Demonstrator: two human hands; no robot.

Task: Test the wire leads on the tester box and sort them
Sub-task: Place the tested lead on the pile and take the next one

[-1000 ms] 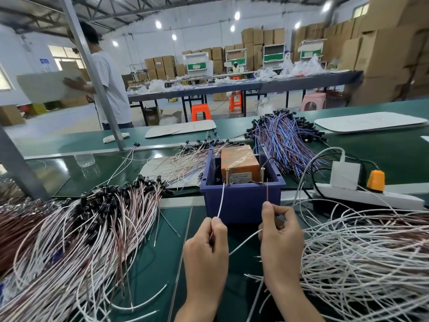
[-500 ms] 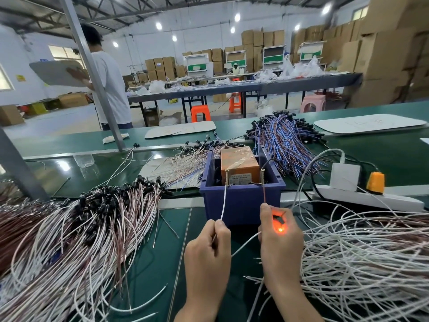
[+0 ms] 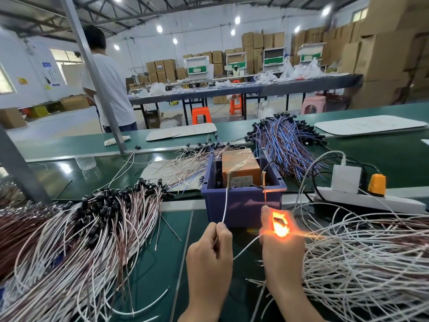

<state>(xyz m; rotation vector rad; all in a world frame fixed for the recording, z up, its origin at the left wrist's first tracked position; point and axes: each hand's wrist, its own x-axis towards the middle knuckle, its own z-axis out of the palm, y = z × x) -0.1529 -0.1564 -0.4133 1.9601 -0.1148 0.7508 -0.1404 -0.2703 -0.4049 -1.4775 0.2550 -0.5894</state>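
Your left hand [image 3: 210, 259] pinches a white wire [image 3: 224, 206] up to the tester box's [image 3: 243, 203] left pin [image 3: 228, 180], your right hand [image 3: 282, 254] grips its glowing bulb [image 3: 279, 226], red wire [image 3: 265, 196] on the right pin [image 3: 264, 178], box just ahead.

My green bench [image 3: 162, 240] carries 1 blue tester box [image 3: 241, 205] straight ahead of me. Left of it lies a heap of black-capped leads [image 3: 92, 228], right of it a tangle of white leads [image 3: 359, 263], behind it a blue-wired bundle [image 3: 285, 145]. 1 white power strip [image 3: 371, 202] sits far right.
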